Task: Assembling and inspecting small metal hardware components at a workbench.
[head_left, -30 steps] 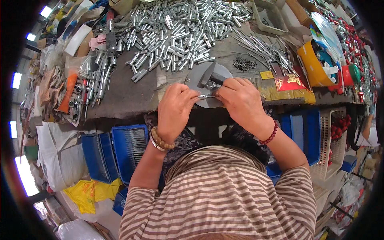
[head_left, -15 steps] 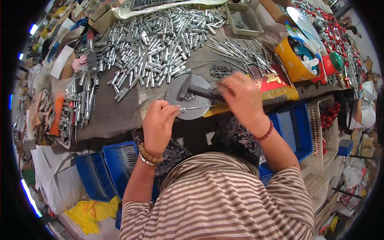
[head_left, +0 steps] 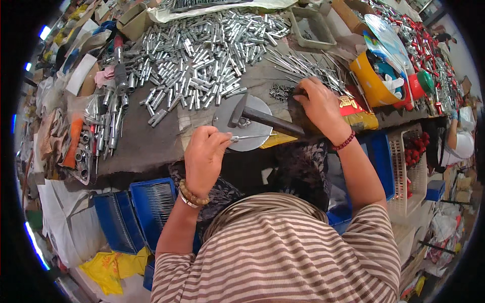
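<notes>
My left hand [head_left: 204, 156] pinches a thin metal rod [head_left: 252, 136] by its thicker end, and the rod points right across the near part of a round grey metal plate [head_left: 225, 118]. A hammer [head_left: 273, 121] rests with its head on that plate and its dark handle slanting toward the right. My right hand [head_left: 322, 108] is beside a small heap of short dark pins [head_left: 279, 92], with fingers curled together at the heap's right edge. Whatever its fingertips hold is too small to make out.
Many shiny metal sleeves [head_left: 202, 65] cover the back of the bench. Long thin rods [head_left: 308, 68] lie behind the pins. A yellow tub [head_left: 374, 78] stands at right, hand tools [head_left: 111, 121] lie at left. Blue bins [head_left: 154, 202] sit below the bench edge.
My right hand has moved right and slightly back, from above the hammer handle to the heap of dark pins. My left hand still holds the rod, nearly in place.
</notes>
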